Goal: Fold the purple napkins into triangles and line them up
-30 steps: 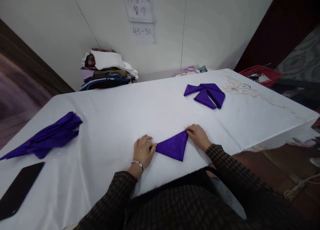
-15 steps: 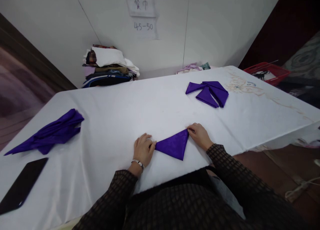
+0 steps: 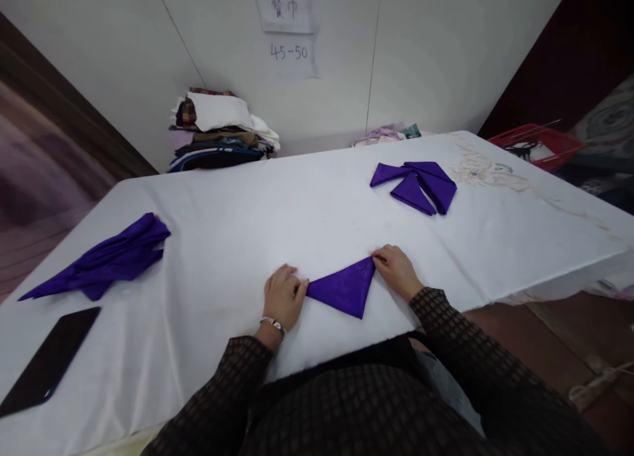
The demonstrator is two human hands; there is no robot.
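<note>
A purple cloth napkin (image 3: 344,288), folded into a flat triangle, lies on the white tablecloth (image 3: 222,245) in front of me. My left hand (image 3: 286,296) pinches its narrow left tip between thumb and finger. At the upper right corner, my right hand (image 3: 396,268) grips the fabric with its fingertips. Beyond my right hand rest folded purple napkins (image 3: 436,182), their shapes partly overlapping. Far to the left lies a loosely gathered purple cloth (image 3: 111,258), pointed at its left end.
A dark phone (image 3: 52,360) lies at the table's left front. Behind the table's far edge are a stack of folded clothes (image 3: 220,136) and some pink fabric (image 3: 381,134). A red basket (image 3: 559,149) stands at the far right. Handwritten papers (image 3: 290,50) hang on the wall.
The view has shifted slightly, so the background appears a little further right. Both hands keep their hold on the triangular napkin, which looks unchanged.
</note>
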